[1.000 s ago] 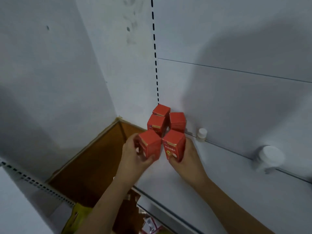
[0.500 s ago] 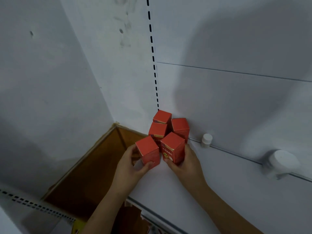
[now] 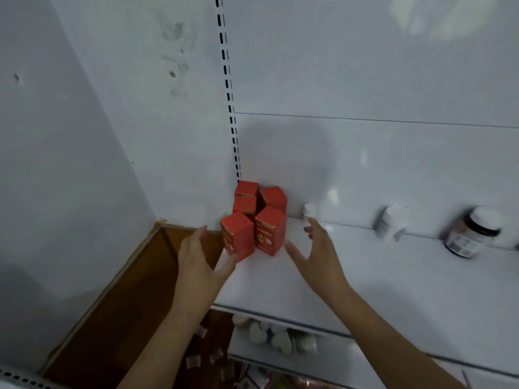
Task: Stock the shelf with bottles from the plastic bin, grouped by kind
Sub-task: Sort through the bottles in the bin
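The 5 small red cardboard cartons (image 3: 257,217) stand clustered in the far left corner of the white metal shelf (image 3: 365,282), against the back panel. Half a second ago both hands gripped the 2 nearest cartons; now both have let go and drawn back. The left hand (image 3: 200,262) hovers just left of the near-left carton with fingers spread and relaxed, holding nothing; the right hand (image 3: 317,254) is open too, fingers splayed, a little right of the near-right carton. That suggests this red group is placed and the hands are free for the next fetch.

Each carton stands upright, long axis vertical, printed faces turned toward the near side; the 2 near ones sit slightly angled to each other.

Further right along the back of the shelf stand a tiny white bottle (image 3: 309,213), a blurred white jar (image 3: 393,223) and a dark jar with a white lid (image 3: 471,233), well apart. Left of the shelf lies a brown wooden surface (image 3: 126,290).
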